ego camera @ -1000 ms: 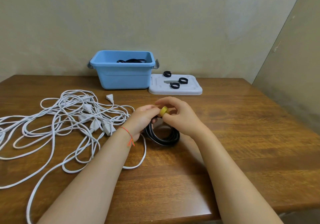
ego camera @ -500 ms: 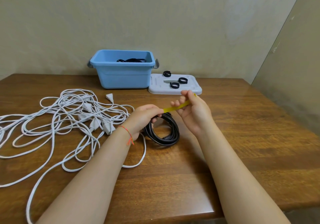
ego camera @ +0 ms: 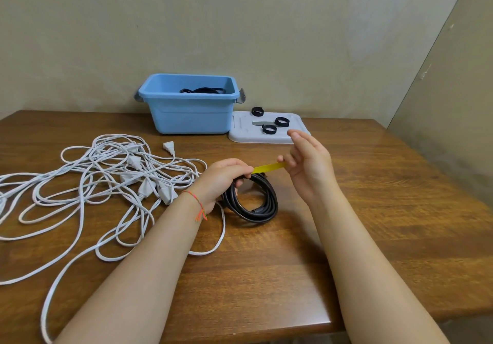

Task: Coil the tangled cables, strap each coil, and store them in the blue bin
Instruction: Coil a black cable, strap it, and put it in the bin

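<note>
Counter (ego camera: 373, 237) wood lies bare to the right edge and the near edge. One black cable coil (ego camera: 253, 199) stands upright mid-counter, the left hand (ego camera: 221, 181) in a closed grip round its top. The right hand (ego camera: 306, 162) pinches one yellow strap (ego camera: 268, 168). One blue bin (ego camera: 190, 111) stands at the wall; three black straps (ego camera: 269, 129) lie on its lid (ego camera: 266, 138). White cables (ego camera: 106, 178) sprawl left.

Colours: blue, black, white, yellow on brown wood

Blue bin (ego camera: 190, 115) with grey latches; black coil (ego camera: 256, 205); yellow strap (ego camera: 269, 168); white tangled cables (ego camera: 106, 178); black strap rolls (ego camera: 269, 129) and a grey strap on pale grey lid (ego camera: 293, 119); red-orange wrist thread (ego camera: 199, 207); brown wood-grain counter (ego camera: 373, 210); beige wall.
</note>
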